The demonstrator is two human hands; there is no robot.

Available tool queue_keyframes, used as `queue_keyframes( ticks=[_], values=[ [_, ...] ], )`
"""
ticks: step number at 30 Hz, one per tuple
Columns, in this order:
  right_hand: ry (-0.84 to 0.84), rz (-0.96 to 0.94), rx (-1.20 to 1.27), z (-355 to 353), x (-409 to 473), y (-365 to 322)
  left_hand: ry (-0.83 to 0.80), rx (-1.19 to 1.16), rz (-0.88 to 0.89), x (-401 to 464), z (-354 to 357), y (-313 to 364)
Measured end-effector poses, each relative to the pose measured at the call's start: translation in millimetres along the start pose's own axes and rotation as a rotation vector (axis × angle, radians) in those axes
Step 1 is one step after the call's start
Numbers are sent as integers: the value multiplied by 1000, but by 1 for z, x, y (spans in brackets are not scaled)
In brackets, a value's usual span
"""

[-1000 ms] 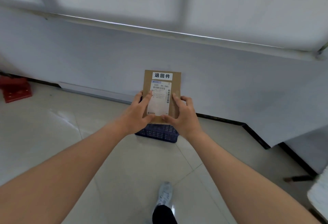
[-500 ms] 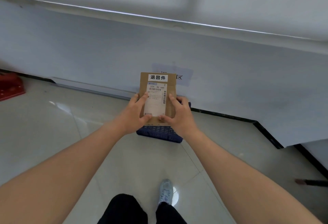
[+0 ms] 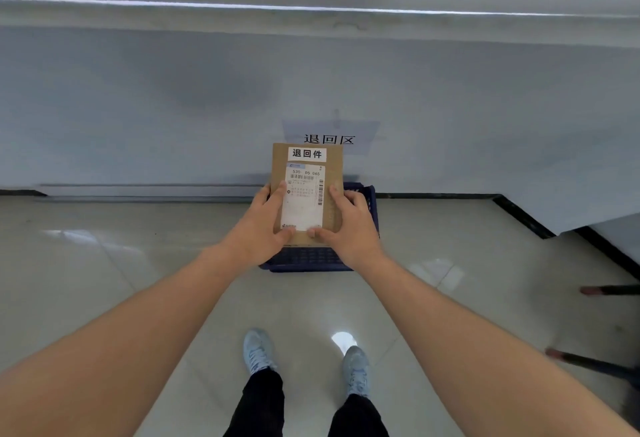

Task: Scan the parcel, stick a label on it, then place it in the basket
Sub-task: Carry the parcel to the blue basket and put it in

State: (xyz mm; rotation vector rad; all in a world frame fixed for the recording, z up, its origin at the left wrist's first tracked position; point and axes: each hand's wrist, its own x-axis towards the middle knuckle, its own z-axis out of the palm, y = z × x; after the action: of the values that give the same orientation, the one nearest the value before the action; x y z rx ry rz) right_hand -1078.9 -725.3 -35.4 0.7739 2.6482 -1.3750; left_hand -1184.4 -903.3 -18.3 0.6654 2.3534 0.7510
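A flat brown cardboard parcel (image 3: 334,166) is held out in front of me, face up. It carries a white shipping slip and a white label (image 3: 307,154) with black characters near its far edge. My left hand (image 3: 258,228) grips its near left side and my right hand (image 3: 349,225) grips its near right side. Directly below the parcel a dark blue plastic basket (image 3: 304,260) stands on the floor against the wall. Most of the basket is hidden by the parcel and my hands.
A white wall (image 3: 173,107) rises just behind the basket, with a paper sign (image 3: 329,138) on it. The floor is glossy pale tile (image 3: 104,263). My two feet (image 3: 259,350) stand short of the basket. Dark chair or table legs (image 3: 609,289) show at the right.
I have stepped closer to the wall and basket, which now lies squarely under the parcel. The wall sign has come into sight. Both hands keep the same grip.
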Motion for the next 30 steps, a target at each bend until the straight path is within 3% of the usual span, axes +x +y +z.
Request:
queue_keyframes(
  ticks=[7,12,30],
  values=[
    [51,79,16,54,32,10,-95,-8,43,46,-1,-52],
    [42,90,5,89,60,44,-79,-3,37,78,30,-88],
    [-32,23,-94,266,201,269,16,-13,24,232,231,-292]
  ],
)
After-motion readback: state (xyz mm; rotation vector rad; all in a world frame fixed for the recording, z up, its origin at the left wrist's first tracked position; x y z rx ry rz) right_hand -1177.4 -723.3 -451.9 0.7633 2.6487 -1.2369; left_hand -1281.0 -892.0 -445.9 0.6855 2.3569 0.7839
